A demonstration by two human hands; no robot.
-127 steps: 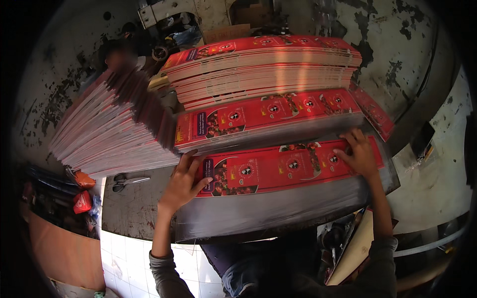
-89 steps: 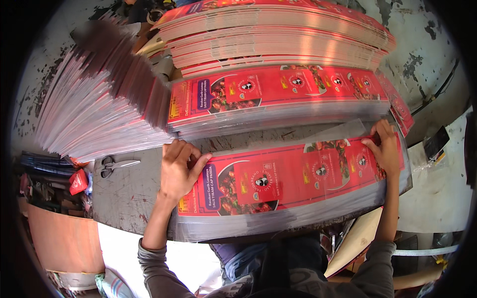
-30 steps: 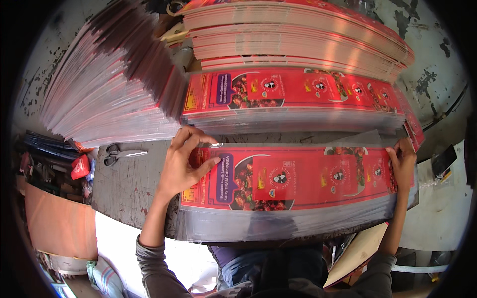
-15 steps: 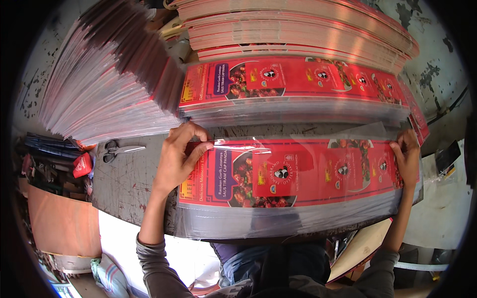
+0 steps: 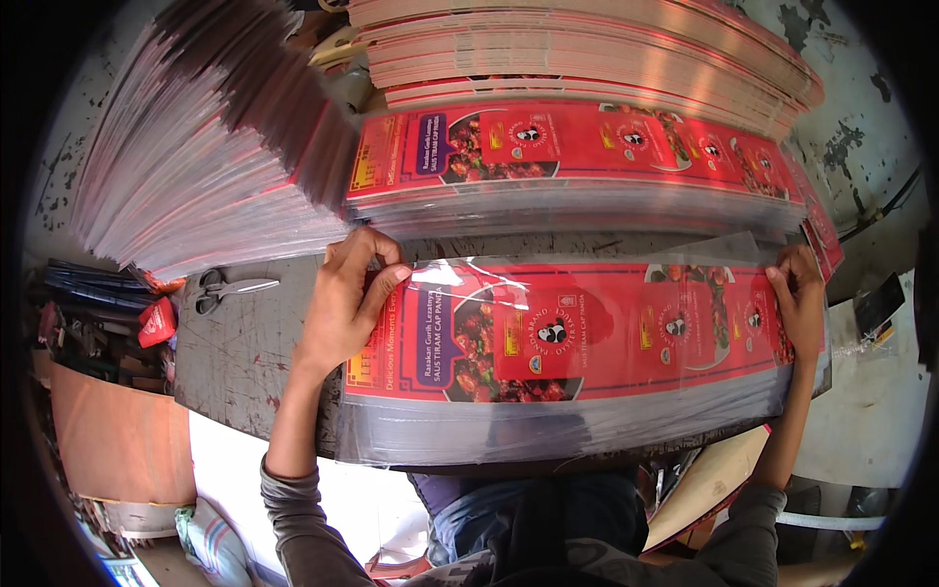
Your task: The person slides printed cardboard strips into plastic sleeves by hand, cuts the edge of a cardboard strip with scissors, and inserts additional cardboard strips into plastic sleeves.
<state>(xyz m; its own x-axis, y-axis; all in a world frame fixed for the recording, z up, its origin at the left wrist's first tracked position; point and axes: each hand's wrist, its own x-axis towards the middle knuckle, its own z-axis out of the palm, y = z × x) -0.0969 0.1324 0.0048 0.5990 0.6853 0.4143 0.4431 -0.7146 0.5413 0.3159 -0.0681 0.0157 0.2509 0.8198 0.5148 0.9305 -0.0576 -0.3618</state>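
A long red printed sheet [image 5: 606, 333] with food pictures lies under shiny clear plastic, on top of a pile of clear plastic sleeves [image 5: 558, 430] at the table's near edge. My left hand [image 5: 344, 293] pinches the plastic at the sheet's far left corner between thumb and bent fingers. At the far right corner my right hand [image 5: 800, 298] is closed on the same edge, its thumb lying over the sheet's end. A flap of clear film stands out past the far edge near my right hand. How many layers the fingers hold is hidden.
Just beyond lies another stack of red printed sheets [image 5: 577, 147], with a taller stack [image 5: 587, 49] behind it. A big fanned pile of sleeves [image 5: 205, 176] leans at the far left. Scissors [image 5: 230, 289] rest on the worn dark table [image 5: 245, 342].
The whole view has shifted slightly, so hands and sheet appear a little higher and farther left. Both hands keep their grip on the far corners.
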